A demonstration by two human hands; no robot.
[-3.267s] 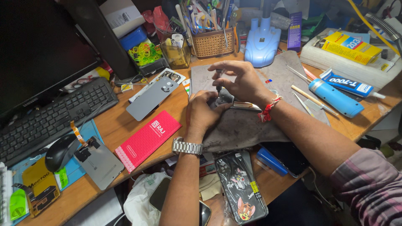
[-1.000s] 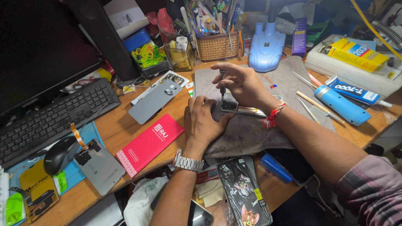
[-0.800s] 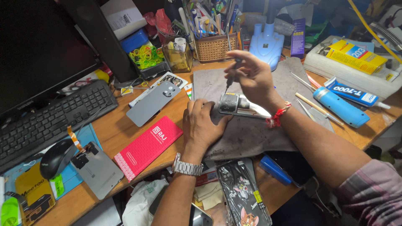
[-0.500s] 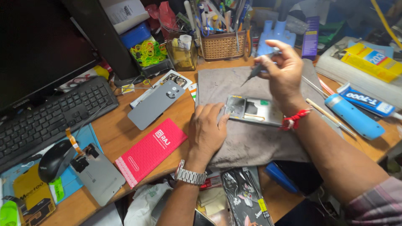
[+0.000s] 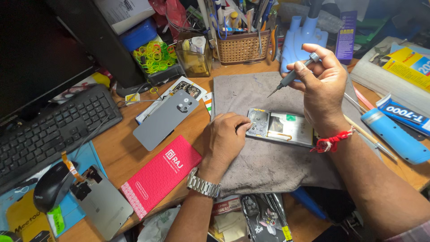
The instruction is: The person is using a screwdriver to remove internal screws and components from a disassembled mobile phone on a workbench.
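Observation:
An opened phone [image 5: 281, 127] with its back removed lies on a grey cloth [image 5: 273, 166] in the middle of the desk. My left hand [image 5: 224, 139] rests on the cloth with its fingertips on the phone's camera end. My right hand [image 5: 323, 85] is raised above the phone and grips a small precision screwdriver [image 5: 292, 75], its tip pointing down and left, clear of the phone. A grey phone back cover [image 5: 165, 118] lies to the left of the cloth.
A black keyboard [image 5: 49, 134] and mouse [image 5: 53, 192] sit at the left, with a red flat box [image 5: 162, 175] near my left wrist. A wicker tool basket [image 5: 242, 45] stands at the back. A blue glue tube [image 5: 396, 139] and thin sticks lie at the right.
My right hand has lifted the screwdriver up and to the right, away from the phone. My left hand has stayed on the phone's camera end, and the phone now shows fully.

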